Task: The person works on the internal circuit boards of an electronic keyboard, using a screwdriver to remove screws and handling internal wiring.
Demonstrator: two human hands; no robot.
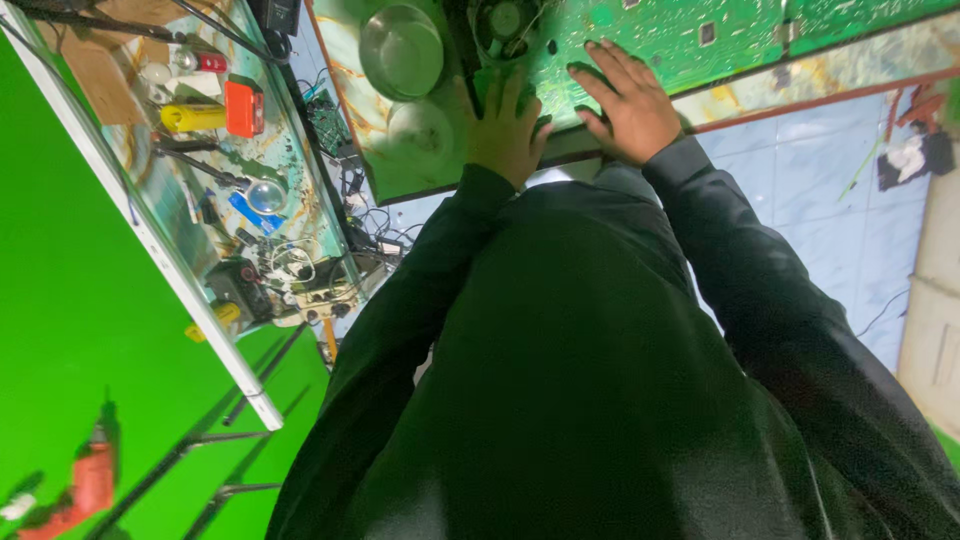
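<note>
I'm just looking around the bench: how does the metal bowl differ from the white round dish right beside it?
The metal bowl is shiny grey steel, while the white dish is pale and matte. The bowl looks wider and deeper; the dish looks smaller and shallower. The bowl lies farther from the person, whereas the dish lies just beside the left hand. Both are round, look empty, and rest on the same marbled table beside the green circuit board under the right hand.

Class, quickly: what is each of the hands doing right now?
Left hand: open, flat on the green circuit board, holding nothing.
Right hand: open, fingers spread on the board, holding nothing.
</note>
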